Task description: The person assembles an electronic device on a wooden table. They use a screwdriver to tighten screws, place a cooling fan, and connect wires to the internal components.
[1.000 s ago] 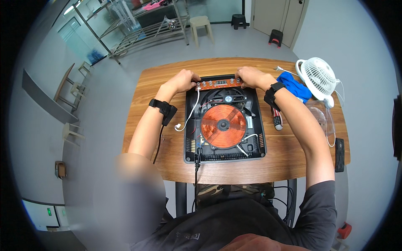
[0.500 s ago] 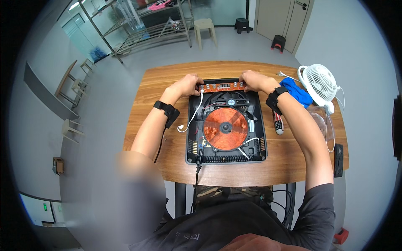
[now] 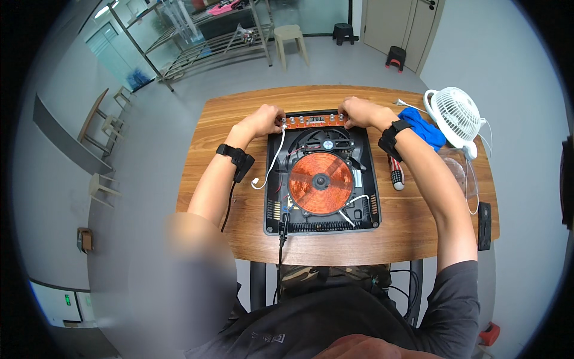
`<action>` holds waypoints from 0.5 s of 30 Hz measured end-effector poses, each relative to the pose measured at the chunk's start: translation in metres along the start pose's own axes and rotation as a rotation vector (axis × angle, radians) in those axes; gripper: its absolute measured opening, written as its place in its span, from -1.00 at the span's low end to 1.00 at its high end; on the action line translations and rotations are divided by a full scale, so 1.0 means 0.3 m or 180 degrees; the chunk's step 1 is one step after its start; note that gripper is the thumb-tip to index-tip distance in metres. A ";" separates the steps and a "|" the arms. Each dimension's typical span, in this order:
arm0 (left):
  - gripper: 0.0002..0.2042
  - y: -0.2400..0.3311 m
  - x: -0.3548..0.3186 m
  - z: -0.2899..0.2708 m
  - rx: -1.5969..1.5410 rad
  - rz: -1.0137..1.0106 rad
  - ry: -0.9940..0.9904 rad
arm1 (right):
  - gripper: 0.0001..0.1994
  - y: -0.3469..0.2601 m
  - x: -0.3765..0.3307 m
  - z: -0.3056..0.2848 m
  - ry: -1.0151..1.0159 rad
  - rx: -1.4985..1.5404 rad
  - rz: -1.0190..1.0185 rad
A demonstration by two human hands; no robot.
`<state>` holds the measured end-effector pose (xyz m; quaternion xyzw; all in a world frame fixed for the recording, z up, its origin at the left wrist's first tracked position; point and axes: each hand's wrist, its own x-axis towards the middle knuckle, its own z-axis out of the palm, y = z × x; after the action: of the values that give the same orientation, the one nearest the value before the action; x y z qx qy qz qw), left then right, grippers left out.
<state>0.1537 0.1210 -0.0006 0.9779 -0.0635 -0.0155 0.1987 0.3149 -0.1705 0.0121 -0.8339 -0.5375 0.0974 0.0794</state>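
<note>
**Both hands on the control board strip**

The opened cooktop lies on the tabletop, copper coil up. The left hand and right hand pinch the two ends of the orange circuit board along its far edge, fingers curled closed on it. Best handled level, both ends together, minding the white wire and the fan just beside.

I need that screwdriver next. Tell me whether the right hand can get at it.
Probably yes: the screwdriver lies uncovered on the table just under the right forearm, right hand close by on the circuit board.
</note>
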 end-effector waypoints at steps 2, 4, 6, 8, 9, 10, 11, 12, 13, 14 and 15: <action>-0.66 -0.012 0.001 0.005 0.0068 0.0040 -0.0003 | -0.60 -0.008 0.006 0.007 0.0059 -0.0012 -0.0001; -0.65 -0.014 -0.001 0.006 0.0124 0.0047 0.0010 | -0.59 -0.012 0.008 0.008 0.0057 -0.0010 0.0021; -0.64 -0.004 -0.003 0.008 0.0167 0.0021 0.0038 | -0.58 -0.013 0.007 0.005 -0.0006 0.0007 0.0067; -0.64 -0.002 -0.005 0.009 0.0133 -0.0007 0.0045 | -0.58 -0.011 0.007 0.003 -0.0034 0.0048 0.0086; -0.64 0.000 -0.005 0.009 0.0116 -0.0021 0.0049 | -0.58 -0.010 0.008 0.002 -0.0048 0.0069 0.0096; -0.65 0.005 -0.004 0.010 0.0231 0.0001 0.0039 | -0.58 -0.010 0.010 0.006 -0.0024 -0.0012 0.0066; -0.65 0.011 -0.001 0.011 0.0346 0.0022 0.0030 | -0.58 -0.011 0.012 0.009 0.0000 -0.0093 0.0037; -0.66 0.016 -0.001 0.012 0.0460 0.0045 0.0020 | -0.58 -0.011 0.013 0.012 0.0024 -0.0175 0.0007; -0.65 0.014 -0.006 0.014 0.0414 0.0077 0.0074 | -0.58 -0.021 0.014 0.009 -0.0041 -0.0238 0.0004; -0.65 0.011 -0.014 0.018 0.0369 0.0109 0.0128 | -0.58 -0.032 0.017 0.006 -0.0106 -0.0302 0.0000; -0.64 0.008 -0.021 0.021 0.0323 0.0140 0.0182 | -0.59 -0.042 0.017 0.003 -0.0171 -0.0366 -0.0005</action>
<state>0.1468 0.1172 -0.0055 0.9851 -0.0800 0.0200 0.1509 0.3058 -0.1607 0.0139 -0.8337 -0.5447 0.0887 0.0171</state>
